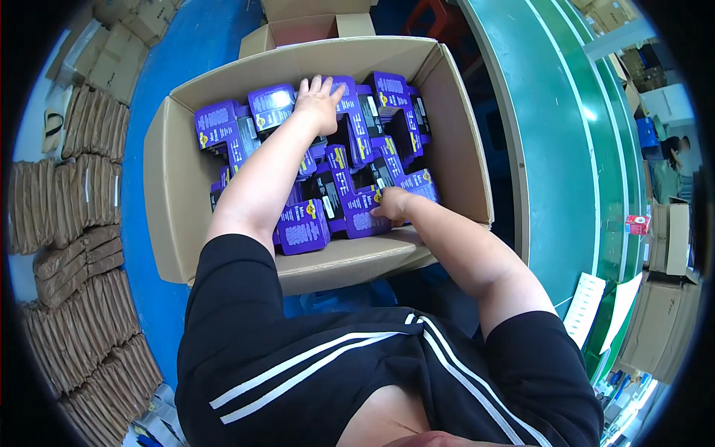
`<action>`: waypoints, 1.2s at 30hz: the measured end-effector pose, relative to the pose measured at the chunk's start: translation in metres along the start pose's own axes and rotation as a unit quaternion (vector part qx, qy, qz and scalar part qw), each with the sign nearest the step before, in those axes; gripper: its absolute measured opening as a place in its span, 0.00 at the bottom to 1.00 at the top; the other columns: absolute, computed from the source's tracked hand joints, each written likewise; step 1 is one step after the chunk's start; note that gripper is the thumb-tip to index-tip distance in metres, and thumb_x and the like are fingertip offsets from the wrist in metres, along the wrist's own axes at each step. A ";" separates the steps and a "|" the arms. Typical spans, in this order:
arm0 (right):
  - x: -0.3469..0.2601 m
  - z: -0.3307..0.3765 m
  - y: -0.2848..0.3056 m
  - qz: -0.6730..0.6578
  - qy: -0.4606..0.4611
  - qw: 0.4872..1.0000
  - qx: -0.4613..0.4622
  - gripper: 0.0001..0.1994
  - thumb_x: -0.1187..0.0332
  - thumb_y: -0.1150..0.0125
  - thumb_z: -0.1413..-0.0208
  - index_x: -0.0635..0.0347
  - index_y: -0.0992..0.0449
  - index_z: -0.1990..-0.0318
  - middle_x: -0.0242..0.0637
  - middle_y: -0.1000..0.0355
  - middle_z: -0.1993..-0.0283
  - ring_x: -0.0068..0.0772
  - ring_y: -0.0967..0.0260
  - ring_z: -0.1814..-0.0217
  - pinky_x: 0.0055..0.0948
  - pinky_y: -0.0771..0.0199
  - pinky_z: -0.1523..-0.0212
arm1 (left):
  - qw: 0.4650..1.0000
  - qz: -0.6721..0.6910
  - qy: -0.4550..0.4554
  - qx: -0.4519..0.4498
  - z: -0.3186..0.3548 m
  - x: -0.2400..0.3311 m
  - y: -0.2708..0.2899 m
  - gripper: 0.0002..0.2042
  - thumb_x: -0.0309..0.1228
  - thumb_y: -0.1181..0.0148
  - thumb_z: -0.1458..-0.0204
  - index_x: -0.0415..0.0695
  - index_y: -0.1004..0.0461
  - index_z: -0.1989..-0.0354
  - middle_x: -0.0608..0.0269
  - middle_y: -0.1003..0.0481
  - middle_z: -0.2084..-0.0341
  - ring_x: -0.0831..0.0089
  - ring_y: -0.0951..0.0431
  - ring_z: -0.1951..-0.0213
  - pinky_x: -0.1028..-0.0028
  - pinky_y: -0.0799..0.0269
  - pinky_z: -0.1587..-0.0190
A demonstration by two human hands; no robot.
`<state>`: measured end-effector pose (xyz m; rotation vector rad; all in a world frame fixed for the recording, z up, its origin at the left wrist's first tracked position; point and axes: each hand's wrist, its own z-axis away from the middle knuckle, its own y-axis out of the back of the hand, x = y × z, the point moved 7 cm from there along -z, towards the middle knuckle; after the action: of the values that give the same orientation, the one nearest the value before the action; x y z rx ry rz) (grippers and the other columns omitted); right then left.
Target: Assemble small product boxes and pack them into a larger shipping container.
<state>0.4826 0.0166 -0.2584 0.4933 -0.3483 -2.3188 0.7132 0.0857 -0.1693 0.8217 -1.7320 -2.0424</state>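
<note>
A large open cardboard carton [458, 141] stands in front of me, with rows of purple printed packs [305, 227] inside. The packs are L-shaped, stepped at the edges, with yellow marks and dark panels. Toward the far side of the carton, my left hand [319, 106] lies on the tops of the packs, fingers spread. Nearer to me and to the right, my right hand [392, 206] has its fingers bent at a purple pack [363, 216] in the near row. Its thumb rests on that pack's face; some fingertips are hidden.
Along the right runs a long green table [555, 134] with white strips and a printed sheet [585, 307]. Stacks of brown bundles [93, 190] line the left, beyond a blue floor [164, 82]. Another open carton [298, 30] stands behind mine. A person [674, 151] is far right.
</note>
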 end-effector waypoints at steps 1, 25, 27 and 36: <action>0.000 -0.001 -0.002 -0.004 -0.003 1.000 -0.005 0.21 0.61 0.36 0.42 0.77 0.25 0.56 0.51 0.24 0.63 0.46 0.24 0.75 0.32 0.18 0.78 | 0.999 -0.006 -0.002 0.039 0.004 0.001 0.000 0.32 0.33 0.42 0.51 0.46 0.36 0.33 0.46 0.37 0.37 0.52 0.39 0.38 0.53 0.47 0.37; 0.006 0.001 0.005 0.000 0.023 1.000 0.014 0.20 0.59 0.43 0.38 0.74 0.20 0.60 0.48 0.23 0.63 0.43 0.24 0.66 0.35 0.22 0.60 | 0.983 0.121 -0.117 -0.077 0.049 0.047 -0.029 0.15 0.42 0.42 0.43 0.43 0.21 0.59 0.60 0.19 0.65 0.60 0.29 0.49 0.53 0.47 0.36; 0.004 0.003 0.006 -0.019 0.018 1.000 0.012 0.19 0.59 0.43 0.39 0.74 0.20 0.61 0.48 0.23 0.64 0.43 0.24 0.67 0.35 0.22 0.61 | 0.983 0.124 -0.108 -0.083 0.048 0.043 -0.030 0.15 0.42 0.42 0.43 0.43 0.21 0.59 0.60 0.19 0.65 0.60 0.29 0.48 0.53 0.47 0.35; 0.015 -0.015 0.001 -0.062 0.008 0.998 0.024 0.14 0.67 0.38 0.41 0.75 0.23 0.59 0.49 0.24 0.65 0.44 0.24 0.71 0.32 0.17 0.71 | 0.975 0.128 -0.165 0.079 0.074 0.015 -0.014 0.19 0.38 0.35 0.51 0.44 0.23 0.51 0.53 0.29 0.45 0.55 0.35 0.39 0.56 0.50 0.30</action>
<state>0.4804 0.0033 -0.2753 0.5710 -0.3753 -2.4285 0.6573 0.1370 -0.1796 0.2871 -2.0755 -1.9662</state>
